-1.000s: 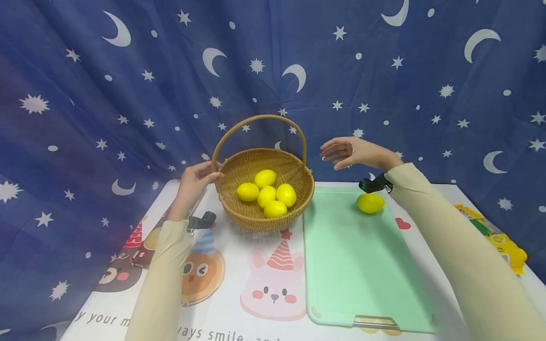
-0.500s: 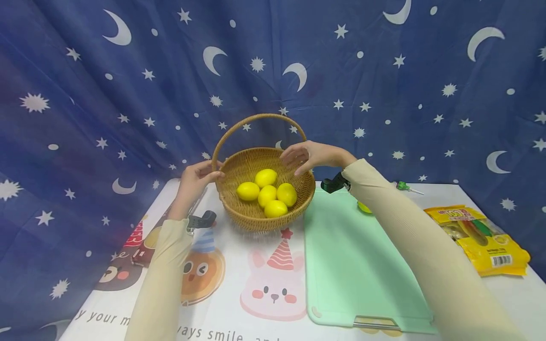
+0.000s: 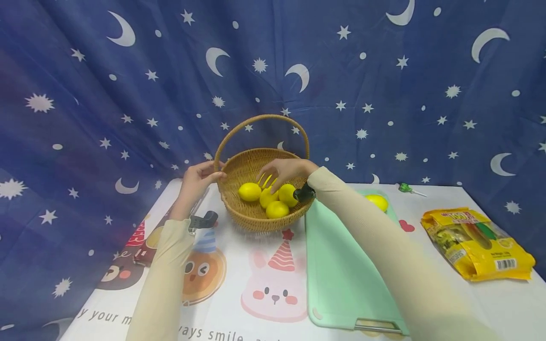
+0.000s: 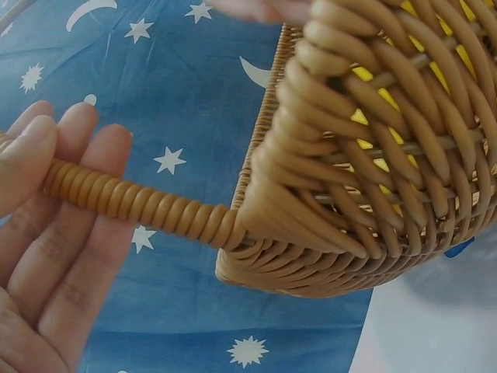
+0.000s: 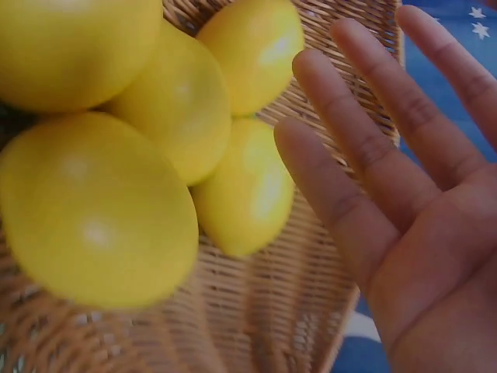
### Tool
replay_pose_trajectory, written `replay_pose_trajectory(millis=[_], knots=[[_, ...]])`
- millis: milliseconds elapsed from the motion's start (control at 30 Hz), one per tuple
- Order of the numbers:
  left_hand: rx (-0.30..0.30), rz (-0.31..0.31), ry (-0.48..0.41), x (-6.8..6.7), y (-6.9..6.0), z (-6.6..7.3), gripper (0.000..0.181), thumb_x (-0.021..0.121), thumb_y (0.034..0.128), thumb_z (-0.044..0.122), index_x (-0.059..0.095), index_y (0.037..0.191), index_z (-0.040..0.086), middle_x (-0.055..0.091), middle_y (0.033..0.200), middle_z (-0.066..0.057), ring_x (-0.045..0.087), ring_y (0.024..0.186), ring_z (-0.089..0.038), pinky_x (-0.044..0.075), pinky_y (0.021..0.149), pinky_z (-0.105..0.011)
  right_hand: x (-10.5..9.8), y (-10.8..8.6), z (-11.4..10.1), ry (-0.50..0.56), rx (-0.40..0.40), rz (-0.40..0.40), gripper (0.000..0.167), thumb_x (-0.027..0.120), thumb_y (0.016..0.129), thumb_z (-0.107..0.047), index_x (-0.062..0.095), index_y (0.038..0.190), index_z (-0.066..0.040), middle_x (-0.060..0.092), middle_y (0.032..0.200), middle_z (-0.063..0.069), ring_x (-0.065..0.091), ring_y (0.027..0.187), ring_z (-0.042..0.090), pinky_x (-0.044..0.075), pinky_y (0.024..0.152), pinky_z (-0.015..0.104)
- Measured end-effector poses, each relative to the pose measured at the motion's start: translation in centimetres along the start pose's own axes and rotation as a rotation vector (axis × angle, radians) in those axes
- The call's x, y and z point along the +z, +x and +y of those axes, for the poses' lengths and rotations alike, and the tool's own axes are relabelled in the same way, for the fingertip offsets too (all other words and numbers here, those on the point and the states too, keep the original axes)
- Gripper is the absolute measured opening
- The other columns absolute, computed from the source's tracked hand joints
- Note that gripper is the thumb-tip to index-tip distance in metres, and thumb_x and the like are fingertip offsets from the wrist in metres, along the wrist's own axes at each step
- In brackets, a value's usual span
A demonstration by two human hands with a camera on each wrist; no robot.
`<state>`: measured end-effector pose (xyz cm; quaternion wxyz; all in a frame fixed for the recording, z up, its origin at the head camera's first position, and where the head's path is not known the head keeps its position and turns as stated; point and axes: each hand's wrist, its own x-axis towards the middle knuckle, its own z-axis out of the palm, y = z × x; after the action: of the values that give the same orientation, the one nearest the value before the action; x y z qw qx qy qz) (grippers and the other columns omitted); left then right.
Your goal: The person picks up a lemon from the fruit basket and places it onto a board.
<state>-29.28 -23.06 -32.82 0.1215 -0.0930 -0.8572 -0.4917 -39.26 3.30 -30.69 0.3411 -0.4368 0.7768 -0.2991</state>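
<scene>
With our right hand (image 3: 282,170) wide, we are partly hiding one of five smooth yellow lemons (image 3: 277,210) sitting in the basket (image 3: 256,224); our left hand (image 3: 197,180) is pinching its handle (image 4: 147,203).

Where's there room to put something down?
The board is bare left of the right sleeve. The cloth is too, between the basket, board and left sleeve. Inside the basket it's crowded: lemons and the right hand.

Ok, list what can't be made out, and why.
Head: part of the yellow oval lemon on the pale green rectangular board, behind the beige right sleeve.
Head: fine print on the yellow plastic packet, too small.
Wrist views: parts of the left hand and right hand, beyond the frame edges.
</scene>
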Motion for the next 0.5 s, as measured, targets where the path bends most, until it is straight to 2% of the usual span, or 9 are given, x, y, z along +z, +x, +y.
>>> replay_pose_trajectory(millis=[200, 400, 500], knots=[[0.0, -0.002, -0.013, 0.1, 0.0, 0.1, 0.034, 0.062, 0.0907, 0.022, 0.061, 0.119, 0.003, 0.069, 0.105, -0.021, 0.07, 0.087, -0.014, 0.051, 0.096, -0.045, 1.1, 2.2, 0.3, 0.026, 0.074, 0.018, 0.052, 0.067, 0.085, -0.004, 0.048, 0.134, -0.005, 0.051, 0.136, 0.016, 0.049, 0.127, 0.031, 0.047, 0.103, 0.037], [0.019, -0.006, -0.032, -0.1, 0.1, -0.1, 0.034, 0.062, 0.0906, 0.02, 0.061, 0.118, 0.001, 0.069, 0.103, -0.022, 0.067, 0.078, 0.0, 0.051, 0.095, -0.045, 1.5, 3.9, 0.7, -0.033, 0.064, 0.063, 0.053, 0.068, 0.085, -0.01, 0.048, 0.135, -0.009, 0.053, 0.136, 0.012, 0.045, 0.13, 0.026, 0.04, 0.109, 0.04], [0.012, -0.005, -0.036, -0.1, 0.1, -0.1, 0.033, 0.062, 0.0903, 0.02, 0.061, 0.118, 0.002, 0.069, 0.103, -0.022, 0.066, 0.077, 0.003, 0.051, 0.096, -0.044, 1.5, 4.4, 1.0, -0.031, 0.068, 0.095, 0.053, 0.069, 0.085, -0.011, 0.049, 0.134, -0.008, 0.051, 0.138, 0.012, 0.044, 0.131, 0.028, 0.038, 0.11, 0.042]])
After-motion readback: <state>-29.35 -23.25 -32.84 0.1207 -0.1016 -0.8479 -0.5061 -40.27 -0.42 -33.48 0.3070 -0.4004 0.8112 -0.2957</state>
